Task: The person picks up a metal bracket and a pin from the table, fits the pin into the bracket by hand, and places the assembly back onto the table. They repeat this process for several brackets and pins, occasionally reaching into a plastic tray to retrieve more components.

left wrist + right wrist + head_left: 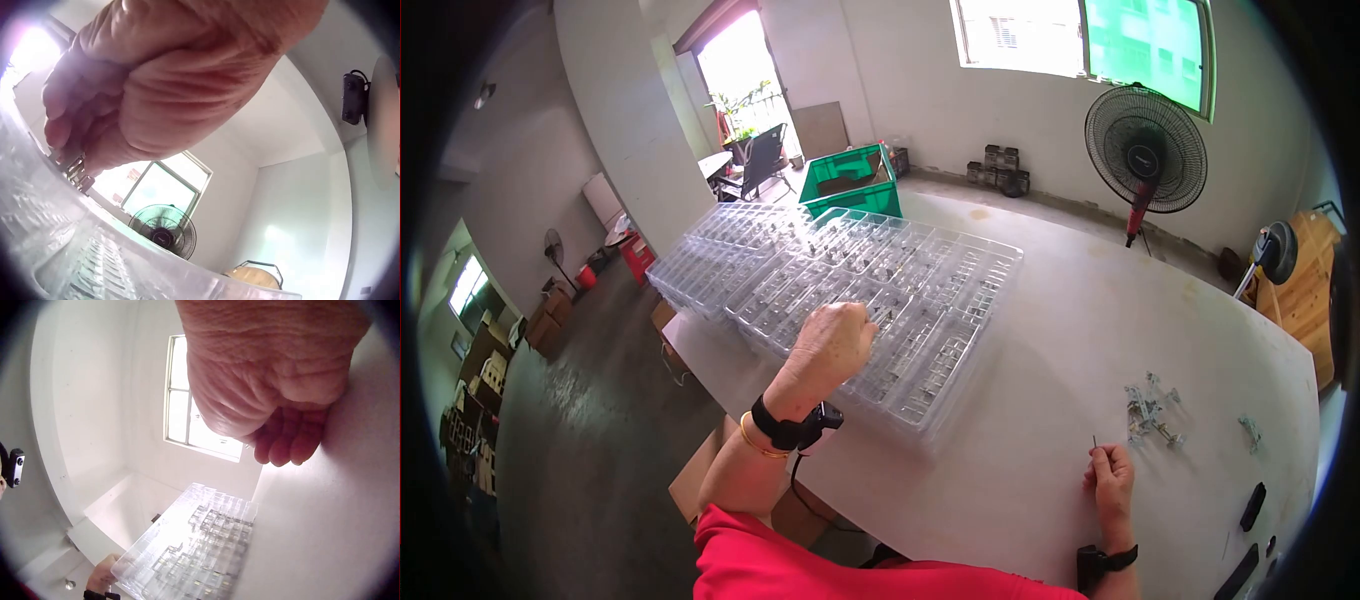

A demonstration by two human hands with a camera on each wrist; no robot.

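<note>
My left hand point(832, 340) is over a clear plastic compartment box point(928, 428), whose sections hold rows of small metal pieces. In the left wrist view, its fingertips pinch a small shiny metal piece point(77, 175) close above the box's rim. Lower right in the head view, my right hand point(1110, 480) is above the white table, thumb and fingers pinching a thin dark pin point(1095, 440). A heap of small metal fittings point(1148, 412) lies just beyond that hand. In the right wrist view its fingers are curled and the pin is hidden.
A second clear compartment box point(700, 250) adjoins the first on the left. Behind them stands a green crate point(850, 180). Several metal fittings point(1251, 432) and a black object point(1253, 506) lie toward the right of the table point(1040, 400). A fan point(1145, 150) stands beyond it.
</note>
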